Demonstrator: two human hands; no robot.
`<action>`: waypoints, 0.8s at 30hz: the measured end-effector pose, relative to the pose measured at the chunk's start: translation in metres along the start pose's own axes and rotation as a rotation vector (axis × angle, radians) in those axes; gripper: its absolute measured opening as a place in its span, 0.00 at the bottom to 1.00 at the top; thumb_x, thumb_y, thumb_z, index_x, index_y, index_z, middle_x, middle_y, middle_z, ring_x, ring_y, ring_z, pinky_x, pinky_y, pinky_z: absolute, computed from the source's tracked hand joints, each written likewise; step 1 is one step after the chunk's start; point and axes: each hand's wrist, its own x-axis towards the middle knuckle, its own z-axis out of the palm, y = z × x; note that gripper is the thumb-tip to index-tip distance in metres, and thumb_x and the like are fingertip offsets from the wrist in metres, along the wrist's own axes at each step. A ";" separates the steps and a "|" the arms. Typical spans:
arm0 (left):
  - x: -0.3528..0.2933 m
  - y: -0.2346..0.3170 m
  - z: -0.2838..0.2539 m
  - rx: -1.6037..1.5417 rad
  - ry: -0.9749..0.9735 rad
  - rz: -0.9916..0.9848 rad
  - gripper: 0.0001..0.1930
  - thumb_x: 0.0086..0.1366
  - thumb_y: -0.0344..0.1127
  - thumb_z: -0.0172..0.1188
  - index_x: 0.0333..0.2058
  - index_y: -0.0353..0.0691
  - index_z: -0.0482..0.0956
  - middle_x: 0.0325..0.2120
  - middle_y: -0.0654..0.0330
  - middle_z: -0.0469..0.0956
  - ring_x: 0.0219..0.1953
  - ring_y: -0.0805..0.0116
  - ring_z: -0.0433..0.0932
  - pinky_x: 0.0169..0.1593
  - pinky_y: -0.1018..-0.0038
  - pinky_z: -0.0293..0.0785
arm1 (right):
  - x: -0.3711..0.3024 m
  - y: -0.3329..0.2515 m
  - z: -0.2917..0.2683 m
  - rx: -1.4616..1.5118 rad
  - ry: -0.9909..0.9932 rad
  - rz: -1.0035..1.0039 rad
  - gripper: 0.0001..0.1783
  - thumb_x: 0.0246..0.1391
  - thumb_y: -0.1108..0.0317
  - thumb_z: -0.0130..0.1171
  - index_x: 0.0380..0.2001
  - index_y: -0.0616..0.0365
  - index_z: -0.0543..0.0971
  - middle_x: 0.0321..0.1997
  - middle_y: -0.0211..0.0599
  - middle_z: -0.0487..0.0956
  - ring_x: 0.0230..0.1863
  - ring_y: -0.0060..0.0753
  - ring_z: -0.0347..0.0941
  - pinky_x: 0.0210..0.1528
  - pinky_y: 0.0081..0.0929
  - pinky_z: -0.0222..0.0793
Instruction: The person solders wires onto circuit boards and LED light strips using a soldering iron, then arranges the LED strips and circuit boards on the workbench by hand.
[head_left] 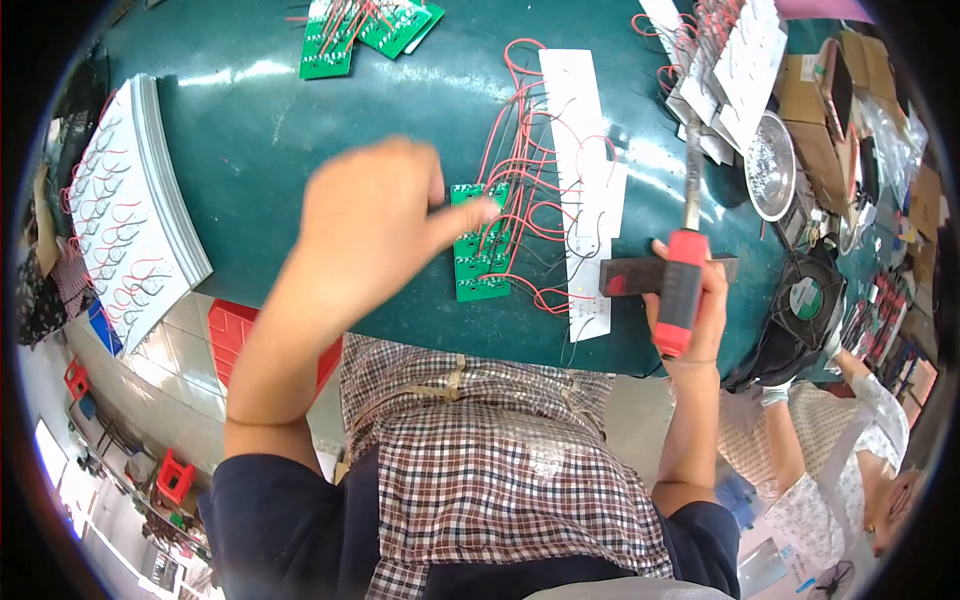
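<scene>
My right hand [712, 300] is wrapped round the red and black handle of a soldering iron [682, 285], its metal shaft pointing away from me. Under that hand lies a dark bar [632, 277] with a reddish end. My left hand [375, 205], slightly blurred, hovers above the bench with the thumb stretched out and apart from the curled index finger. Its thumb tip overlaps the green circuit board [482, 290]; whether they touch I cannot tell. The other fingers are hidden. Red and black wires [520, 165] run from this board to a white strip board [590, 310].
More green boards [328, 60] with wires lie at the far edge. A stack of white wired sheets [150, 200] stands left. At right are a pile of white strips [745, 80], a metal bowl [770, 165], a black fan [805, 300] and a co-worker's gloved hand [776, 392].
</scene>
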 end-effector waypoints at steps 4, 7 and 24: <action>-0.029 0.009 0.037 -0.247 0.013 -0.128 0.17 0.55 0.41 0.73 0.24 0.37 0.75 0.21 0.59 0.73 0.22 0.67 0.73 0.27 0.70 0.68 | 0.000 0.008 0.013 0.105 0.022 0.017 0.31 0.40 0.81 0.71 0.48 0.55 0.70 0.48 0.34 0.82 0.43 0.39 0.74 0.50 0.32 0.69; -0.037 0.020 0.020 -0.536 -0.074 -0.440 0.13 0.60 0.35 0.70 0.26 0.36 0.73 0.23 0.63 0.75 0.24 0.77 0.74 0.28 0.77 0.67 | -0.002 0.013 0.017 0.121 0.060 0.055 0.31 0.40 0.82 0.71 0.48 0.55 0.69 0.46 0.34 0.82 0.41 0.38 0.74 0.48 0.30 0.70; 0.035 0.142 -0.093 -0.778 0.246 0.505 0.09 0.68 0.36 0.61 0.37 0.36 0.76 0.28 0.73 0.71 0.28 0.87 0.62 0.31 0.86 0.53 | 0.033 0.036 0.107 -0.115 0.512 0.067 0.34 0.30 0.71 0.74 0.46 0.55 0.72 0.40 0.43 0.72 0.40 0.51 0.74 0.42 0.42 0.72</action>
